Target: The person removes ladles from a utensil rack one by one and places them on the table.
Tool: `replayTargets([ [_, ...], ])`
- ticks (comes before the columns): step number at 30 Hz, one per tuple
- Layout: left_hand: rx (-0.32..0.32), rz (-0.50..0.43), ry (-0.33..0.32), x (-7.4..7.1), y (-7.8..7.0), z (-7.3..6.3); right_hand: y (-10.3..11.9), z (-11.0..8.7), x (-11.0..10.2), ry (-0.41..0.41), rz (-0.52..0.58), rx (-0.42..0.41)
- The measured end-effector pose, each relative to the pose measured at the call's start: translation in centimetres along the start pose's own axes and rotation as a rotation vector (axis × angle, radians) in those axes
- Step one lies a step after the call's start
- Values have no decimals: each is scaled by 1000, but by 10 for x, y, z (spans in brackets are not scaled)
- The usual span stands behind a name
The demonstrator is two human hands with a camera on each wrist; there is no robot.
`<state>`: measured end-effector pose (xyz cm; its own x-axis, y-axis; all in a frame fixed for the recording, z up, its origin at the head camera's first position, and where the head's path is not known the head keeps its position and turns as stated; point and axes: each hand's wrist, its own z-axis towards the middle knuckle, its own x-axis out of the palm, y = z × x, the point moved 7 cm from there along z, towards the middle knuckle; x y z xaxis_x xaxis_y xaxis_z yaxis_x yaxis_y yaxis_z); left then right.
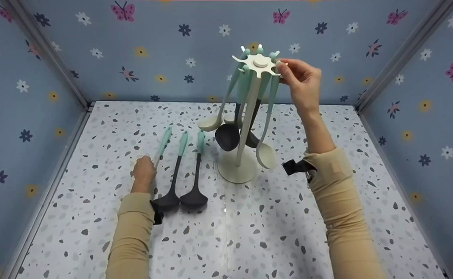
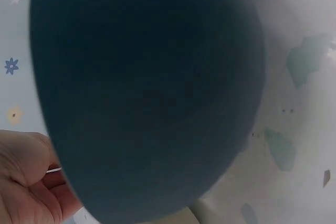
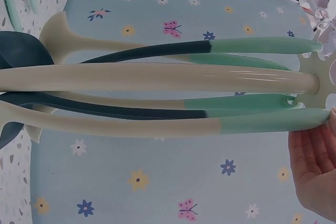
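My right hand [image 1: 306,83] pinches the mint-green handle end of a cream ladle [image 1: 266,155] at a hook of the cream utensil stand [image 1: 237,170]. In the right wrist view this ladle's handle [image 3: 268,121] runs beside the post, with the fingertips at its end. On the stand also hang black ladles [image 1: 227,137] and cream ladles [image 1: 210,123]. My left hand [image 1: 143,170], fingers bent, is low over the table beside a green-handled cream utensil [image 1: 164,141]; I cannot tell whether it grips it. A dark ladle bowl [image 2: 152,93] fills most of the left wrist view.
Two black ladles with green handles, one [image 1: 168,199] nearer the left forearm and another [image 1: 194,197] to its right, lie on the speckled table [image 1: 265,232]. Flowered blue panels [image 1: 211,42] wall in the back and sides.
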<state>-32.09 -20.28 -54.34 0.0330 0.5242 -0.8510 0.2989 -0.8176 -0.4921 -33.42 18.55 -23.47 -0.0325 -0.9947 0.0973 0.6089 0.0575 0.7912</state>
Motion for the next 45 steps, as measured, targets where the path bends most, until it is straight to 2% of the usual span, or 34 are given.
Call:
replayTargets([
  [4,11,25,8,1,0,0,0,0,1,6,-7,-7],
  [12,-16,27,12,4,1,1,0,0,1,20,-7,-14],
  [16,-18,43,10,5,1,1,0,0,0,11,0,19],
  [25,-19,53,-12,5,2,-4,1,0,1,6,0,22],
  [29,-18,46,-46,3,-1,-10,1,-1,1,13,-12,5],
  [35,15,-43,-128,-2,-18,-15,1,0,0,2,-14,-9],
  [43,127,-182,-274,-20,-56,-26,-3,0,0,-15,30,74],
  [45,161,-229,-301,-24,-65,-30,-2,0,1,-9,22,64],
])
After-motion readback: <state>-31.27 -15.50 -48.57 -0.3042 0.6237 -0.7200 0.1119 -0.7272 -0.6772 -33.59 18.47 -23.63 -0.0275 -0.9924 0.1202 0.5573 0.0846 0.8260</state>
